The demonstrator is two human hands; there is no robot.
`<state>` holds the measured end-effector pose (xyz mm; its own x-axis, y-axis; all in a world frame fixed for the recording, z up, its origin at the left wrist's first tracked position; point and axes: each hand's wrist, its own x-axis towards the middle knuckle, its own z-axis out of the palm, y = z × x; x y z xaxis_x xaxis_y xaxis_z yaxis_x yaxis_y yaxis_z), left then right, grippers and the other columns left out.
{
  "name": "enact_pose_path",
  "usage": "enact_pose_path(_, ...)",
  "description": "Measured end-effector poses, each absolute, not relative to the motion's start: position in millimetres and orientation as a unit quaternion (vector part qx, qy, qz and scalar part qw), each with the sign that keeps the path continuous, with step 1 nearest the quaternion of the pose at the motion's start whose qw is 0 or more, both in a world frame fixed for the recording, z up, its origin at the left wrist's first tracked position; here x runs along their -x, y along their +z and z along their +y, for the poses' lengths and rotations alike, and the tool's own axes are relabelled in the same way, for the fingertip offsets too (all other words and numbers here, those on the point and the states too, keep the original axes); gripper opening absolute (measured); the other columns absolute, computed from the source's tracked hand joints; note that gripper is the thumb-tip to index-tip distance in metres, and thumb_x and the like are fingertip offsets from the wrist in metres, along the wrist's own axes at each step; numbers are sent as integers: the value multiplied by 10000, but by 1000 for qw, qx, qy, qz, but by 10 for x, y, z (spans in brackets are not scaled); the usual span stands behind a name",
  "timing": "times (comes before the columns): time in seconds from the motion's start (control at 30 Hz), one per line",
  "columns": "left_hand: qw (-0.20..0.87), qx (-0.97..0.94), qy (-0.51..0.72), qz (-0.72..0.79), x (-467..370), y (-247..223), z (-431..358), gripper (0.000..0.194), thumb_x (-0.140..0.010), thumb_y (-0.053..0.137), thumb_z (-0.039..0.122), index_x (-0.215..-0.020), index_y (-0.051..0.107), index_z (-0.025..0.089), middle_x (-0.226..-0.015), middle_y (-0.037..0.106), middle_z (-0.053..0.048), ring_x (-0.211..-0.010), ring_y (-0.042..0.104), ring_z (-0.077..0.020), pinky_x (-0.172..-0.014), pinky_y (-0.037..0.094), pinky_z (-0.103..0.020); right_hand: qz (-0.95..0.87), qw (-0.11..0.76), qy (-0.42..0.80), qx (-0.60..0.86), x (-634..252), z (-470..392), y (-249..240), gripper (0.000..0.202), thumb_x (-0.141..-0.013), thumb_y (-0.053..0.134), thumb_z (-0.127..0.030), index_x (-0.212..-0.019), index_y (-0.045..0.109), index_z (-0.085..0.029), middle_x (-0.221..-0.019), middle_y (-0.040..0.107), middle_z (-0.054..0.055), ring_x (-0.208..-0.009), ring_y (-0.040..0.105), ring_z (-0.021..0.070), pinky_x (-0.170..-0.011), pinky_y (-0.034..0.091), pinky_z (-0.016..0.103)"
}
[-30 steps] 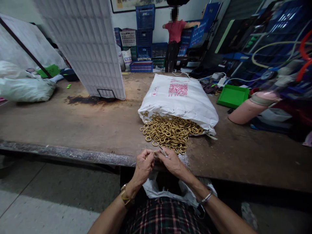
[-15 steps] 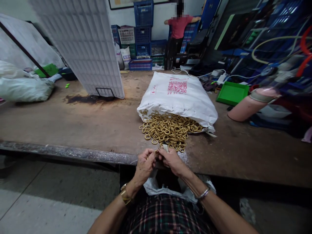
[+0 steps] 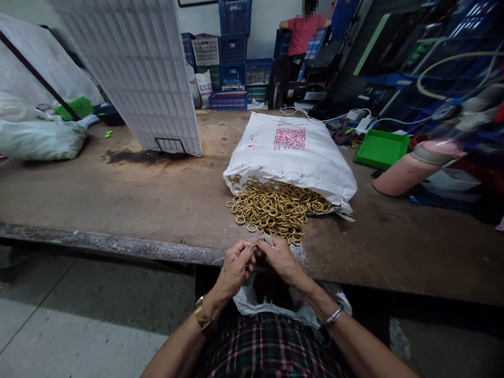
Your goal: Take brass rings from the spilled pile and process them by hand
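My left hand [image 3: 237,265] is closed in a pinch on a small gold ring [image 3: 254,245], mostly hidden by the fingertips, at the table's front edge. Right beside it, my right hand [image 3: 280,261] is closed round a slim tool with a pale, flat end [image 3: 269,240]; the rest of the tool is covered by the fingers, so its kind is unclear. Both hands' fingertips meet at the ring. Just beyond them lies a heap of gold rings [image 3: 275,207], spilling from the mouth of a white woven sack [image 3: 252,157] with red print.
On the brown table [image 3: 177,205], a white ribbed panel [image 3: 157,94] stands at left. To the right are a green tray [image 3: 381,148] and a pink bottle [image 3: 409,170]. Crates [image 3: 233,55] are stacked behind, near a person in a red shirt [image 3: 303,34]. An open white bag [image 3: 252,304] hangs below my hands.
My hands stay together at the ring with only slight finger movement. The view has shifted a little, and the person at the back has changed posture.
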<state>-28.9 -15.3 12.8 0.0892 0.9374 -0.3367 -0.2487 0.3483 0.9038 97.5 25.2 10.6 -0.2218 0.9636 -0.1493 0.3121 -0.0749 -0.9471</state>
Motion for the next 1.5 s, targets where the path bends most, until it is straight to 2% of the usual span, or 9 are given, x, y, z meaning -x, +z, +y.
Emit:
enact_pose_path(0.1, 656, -336, 465, 491, 293, 124, -156, 330, -739, 573, 484, -767, 499, 164, -584, 477, 50, -412, 378, -32, -366, 228, -145, -642, 310, 433, 551, -1004, 240, 67, 249, -796, 401, -335, -594, 458, -200, -550, 479, -26, -541, 422, 109, -531, 332, 216)
enact_pose_path(0.37, 622, -357, 471, 514, 283, 135, -125, 338, -748, 549, 496, -746, 483, 165, -573, 472, 50, -422, 378, -42, -387, 248, -156, -799, 169, 259, 517, -1037, 139, 46, 159, -786, 396, -146, -756, 543, -198, -668, 590, 11, -599, 500, 121, -568, 291, 217)
enact_pose_path(0.77, 513, -466, 499, 520, 288, 174, -287, 304, -783, 536, 462, -691, 522, 173, -551, 457, 35, -502, 405, -85, -507, 335, -203, -810, 58, 190, 552, -1022, 170, 112, 230, -773, 403, -146, -927, 568, -185, -737, 654, 46, -627, 557, 147, -533, 242, 246)
enact_pose_path(0.9, 599, -403, 499, 479, 276, 295, -359, 322, -762, 561, 484, -695, 510, 174, -546, 471, 37, -461, 393, -67, -453, 304, -190, -799, 78, 160, 575, -1016, 231, 77, 191, -773, 430, -161, -894, 574, -194, -755, 658, 49, -643, 566, 152, -530, 245, 248)
enact_pose_path(1.03, 698, -258, 515, 426, 308, 287, -301, 351, -732, 583, 501, -703, 466, 172, -634, 524, 25, -432, 387, -45, -373, 240, -163, -795, 106, 111, 587, -908, 292, 111, 223, -796, 430, -155, -983, 545, -196, -867, 662, 59, -742, 597, 161, -582, 303, 244)
enact_pose_path(1.13, 712, -193, 533, 415, 359, 272, -253, 343, -699, 631, 458, -715, 461, 161, -707, 562, 5, -459, 424, -43, -367, 244, -150, -799, 72, 80, 591, -807, 366, 158, 243, -806, 428, -147, -1021, 525, -204, -955, 651, 66, -784, 614, 175, -592, 326, 251)
enact_pose_path(1.23, 717, -163, 540, 410, 409, 277, -232, 333, -661, 665, 414, -728, 456, 162, -702, 579, 3, -458, 446, -49, -372, 263, -151, -798, 25, 59, 600, -738, 435, 180, 212, -840, 388, -152, -990, 528, -207, -934, 650, 68, -753, 628, 189, -565, 332, 258)
enact_pose_path(1.4, 755, -109, 531, 369, 475, 240, -210, 350, -632, 675, 322, -913, 521, 181, -652, 568, 18, -469, 468, -65, -384, 287, -152, -796, -3, 46, 604, -713, 485, 149, 224, -883, 323, -166, -972, 525, -198, -931, 633, 96, -745, 633, 190, -553, 346, 259)
enact_pose_path(1.5, 766, -78, 532, 351, 508, 199, -186, 249, -633, 671, 295, -796, 559, 144, -689, 575, -10, -537, 511, -76, -395, 309, -149, -797, -4, 43, 603, -724, 492, 123, 237, -870, 318, -135, -972, 526, -182, -924, 627, 102, -747, 628, 184, -564, 344, 253)
